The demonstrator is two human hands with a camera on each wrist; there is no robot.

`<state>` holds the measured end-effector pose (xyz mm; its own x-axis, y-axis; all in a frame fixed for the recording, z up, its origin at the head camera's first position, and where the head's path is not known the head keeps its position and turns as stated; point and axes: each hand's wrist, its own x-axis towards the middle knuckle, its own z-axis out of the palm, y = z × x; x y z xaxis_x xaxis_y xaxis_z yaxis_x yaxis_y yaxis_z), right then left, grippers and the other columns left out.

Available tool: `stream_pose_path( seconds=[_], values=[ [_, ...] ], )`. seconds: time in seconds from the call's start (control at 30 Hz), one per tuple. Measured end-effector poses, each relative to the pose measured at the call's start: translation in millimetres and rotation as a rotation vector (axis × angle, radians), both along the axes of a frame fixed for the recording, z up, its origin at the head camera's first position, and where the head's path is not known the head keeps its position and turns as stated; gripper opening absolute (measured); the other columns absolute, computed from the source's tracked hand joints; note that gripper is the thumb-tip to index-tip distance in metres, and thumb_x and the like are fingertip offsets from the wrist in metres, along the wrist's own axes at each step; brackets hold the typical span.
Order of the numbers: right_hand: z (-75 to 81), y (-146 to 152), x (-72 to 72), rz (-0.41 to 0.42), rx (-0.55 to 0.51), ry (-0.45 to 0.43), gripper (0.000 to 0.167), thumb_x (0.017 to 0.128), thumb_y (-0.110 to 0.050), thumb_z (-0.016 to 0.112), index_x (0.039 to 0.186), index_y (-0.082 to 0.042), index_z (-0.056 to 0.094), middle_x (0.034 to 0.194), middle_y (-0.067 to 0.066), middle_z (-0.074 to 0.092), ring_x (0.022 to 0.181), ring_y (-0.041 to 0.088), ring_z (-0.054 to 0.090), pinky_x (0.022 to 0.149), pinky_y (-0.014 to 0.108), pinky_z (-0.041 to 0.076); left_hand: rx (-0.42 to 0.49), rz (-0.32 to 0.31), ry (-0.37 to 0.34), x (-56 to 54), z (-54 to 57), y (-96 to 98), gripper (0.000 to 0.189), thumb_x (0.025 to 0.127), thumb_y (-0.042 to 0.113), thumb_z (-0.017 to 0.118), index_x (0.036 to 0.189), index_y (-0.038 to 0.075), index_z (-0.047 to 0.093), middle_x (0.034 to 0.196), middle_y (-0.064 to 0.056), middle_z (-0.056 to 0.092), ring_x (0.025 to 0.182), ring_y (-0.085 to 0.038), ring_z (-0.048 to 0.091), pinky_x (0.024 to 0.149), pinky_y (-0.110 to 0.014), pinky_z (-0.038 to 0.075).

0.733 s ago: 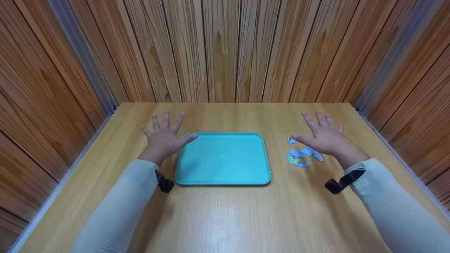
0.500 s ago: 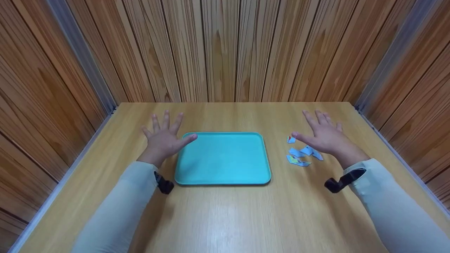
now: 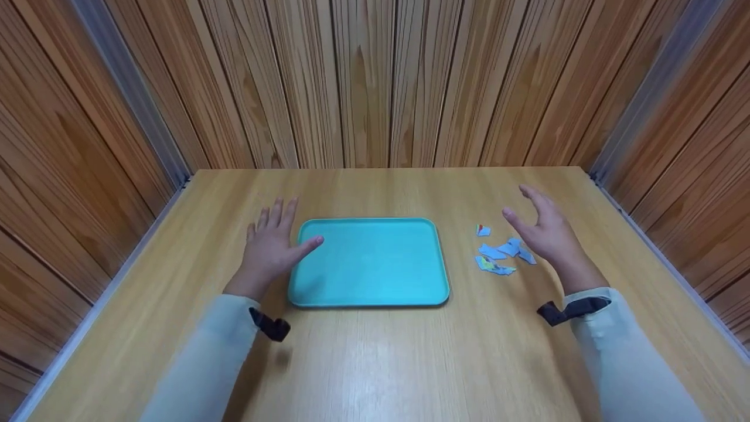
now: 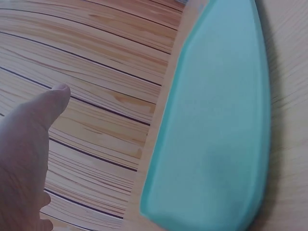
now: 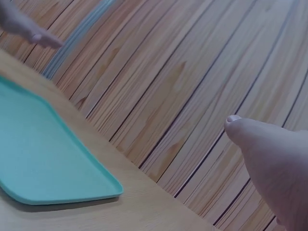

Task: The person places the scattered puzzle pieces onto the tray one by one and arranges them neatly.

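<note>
My left hand (image 3: 270,249) hovers just left of a turquoise tray (image 3: 369,264), fingers straight and the thumb reaching over the tray's left edge. It holds nothing. Over on the right, my right hand (image 3: 551,234) is held above the table, thumb and forefinger apart and nothing between them. Several torn-looking blue pieces (image 3: 492,252), some with yellow or red print, lie on the table just left of that hand. The left wrist view has the thumb (image 4: 53,106) apart from the tray. In the right wrist view the right thumb (image 5: 240,127) shows, but the blue pieces do not.
The wooden table (image 3: 363,363) carries the tray near its middle. Wood-plank walls (image 3: 369,82) close off the back and both sides. Black wrist cameras (image 3: 270,325) are strapped over both pale sleeves.
My right hand has turned onto its side and moved slightly right, away from the blue pieces, its fingers less spread. The left hand's fingers have drawn closer together and it has come slightly lower.
</note>
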<state>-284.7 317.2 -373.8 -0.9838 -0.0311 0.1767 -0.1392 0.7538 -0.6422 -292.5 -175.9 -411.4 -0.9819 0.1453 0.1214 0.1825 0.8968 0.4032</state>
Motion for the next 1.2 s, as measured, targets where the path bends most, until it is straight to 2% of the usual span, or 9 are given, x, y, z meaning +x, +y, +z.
stream_pose_path(
  seconds=[0.2,0.37,0.57,0.8,1.03,1.2],
  values=[
    [-20.8,12.9,3.9,-0.050,-0.190,0.032,0.080,0.101,-0.056,0.053,0.160,-0.009,0.026,0.162,0.020,0.031,0.151,0.041,0.022,0.119,0.061,0.020,0.045,-0.002,-0.010,8.4,-17.5,-1.2,0.106,0.090,0.078,0.047,0.164,0.013,0.007,0.170,-0.017,0.001,0.154,-0.044,-0.002,0.118,-0.068,0.004],
    [-36.2,22.7,5.7,-0.102,-0.306,-0.004,0.077,0.102,-0.055,0.051,0.160,-0.010,0.027,0.163,0.015,0.032,0.151,0.036,0.024,0.121,0.056,0.021,0.078,0.000,-0.048,14.7,-31.9,-4.2,0.110,0.089,0.079,0.048,0.163,0.010,0.006,0.169,-0.018,0.002,0.154,-0.044,-0.001,0.119,-0.067,0.004],
    [-59.2,37.0,10.6,-0.132,-0.425,-0.027,0.071,0.104,-0.049,0.049,0.159,-0.008,0.030,0.160,0.016,0.036,0.147,0.035,0.033,0.118,0.052,0.030,0.096,-0.003,-0.096,20.4,-47.4,-4.4,0.110,0.090,0.072,0.056,0.163,0.007,0.006,0.169,-0.020,0.003,0.153,-0.045,0.002,0.119,-0.067,0.004],
    [-82.7,48.0,13.3,-0.162,-0.464,-0.073,0.074,0.102,-0.053,0.049,0.159,-0.009,0.030,0.160,0.015,0.037,0.147,0.032,0.035,0.116,0.035,0.036,0.119,-0.016,-0.127,21.4,-55.0,-3.8,0.116,0.085,0.077,0.057,0.163,0.006,0.006,0.169,-0.017,0.005,0.155,-0.041,0.002,0.120,-0.064,0.003],
    [-101.2,47.6,14.2,-0.144,-0.443,-0.110,0.075,0.102,-0.052,0.053,0.159,-0.009,0.029,0.160,0.014,0.035,0.147,0.034,0.034,0.118,0.046,0.033,0.116,-0.038,-0.145,22.9,-66.8,-9.9,0.122,0.082,0.082,0.056,0.162,0.004,0.006,0.169,-0.019,0.007,0.154,-0.042,0.002,0.121,-0.063,0.002],
    [-106.2,48.6,15.8,-0.139,-0.401,-0.131,0.080,0.100,-0.053,0.056,0.159,-0.007,0.028,0.161,0.017,0.034,0.148,0.036,0.032,0.118,0.052,0.030,0.124,-0.024,-0.168,20.8,-73.1,-12.6,0.121,0.082,0.079,0.059,0.162,0.004,0.007,0.168,-0.020,0.009,0.154,-0.043,0.002,0.120,-0.063,-0.002]
  ],
)
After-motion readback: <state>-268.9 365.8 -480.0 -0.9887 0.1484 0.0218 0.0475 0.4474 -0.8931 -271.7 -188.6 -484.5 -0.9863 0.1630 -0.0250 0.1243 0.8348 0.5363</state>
